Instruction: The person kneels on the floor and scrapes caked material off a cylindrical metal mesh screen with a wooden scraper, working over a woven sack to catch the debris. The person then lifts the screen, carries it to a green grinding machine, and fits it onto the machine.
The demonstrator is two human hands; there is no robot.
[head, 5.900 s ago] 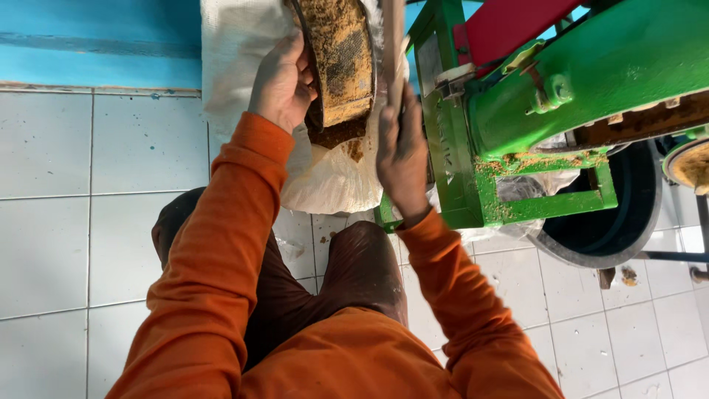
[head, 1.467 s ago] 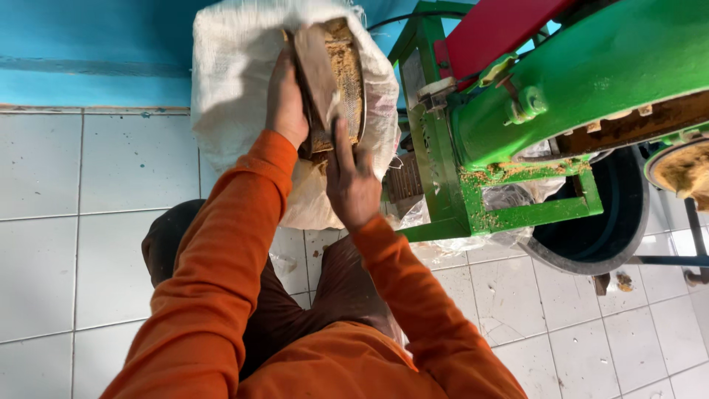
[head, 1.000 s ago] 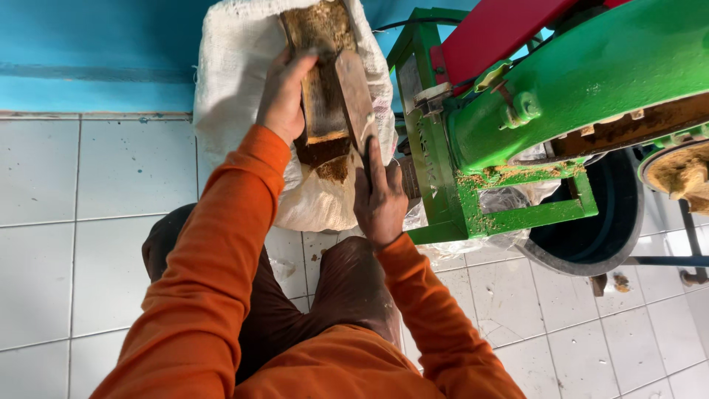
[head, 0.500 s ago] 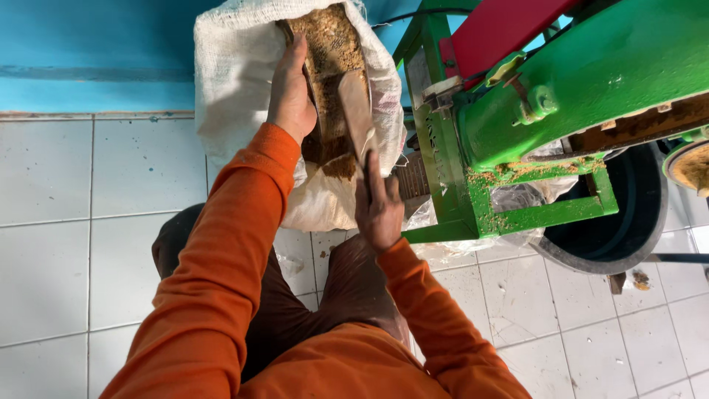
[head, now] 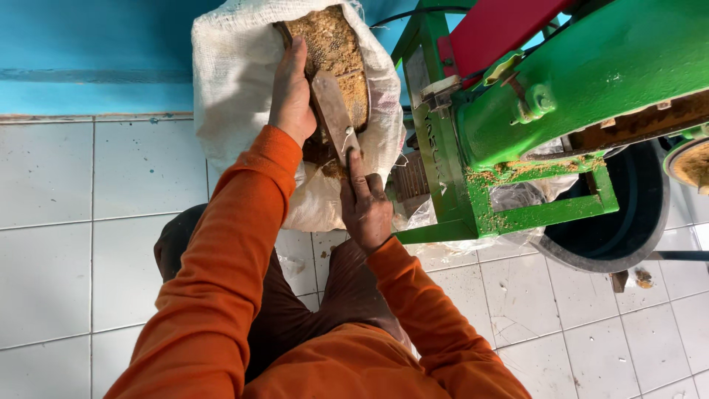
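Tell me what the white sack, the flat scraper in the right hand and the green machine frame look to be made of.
White sack: woven plastic fabric, going by the coarse weave and frayed rim. Scraper, held by the right hand: probably metal, dull grey-brown and flat; wood is possible. Machine frame: painted metal, glossy green, with angled bars and bolts, dusted with tan crumbs.

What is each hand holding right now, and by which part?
The left hand grips the left edge of the crumb-filled tray over the white sack. The right hand holds the flat scraper by its lower end.
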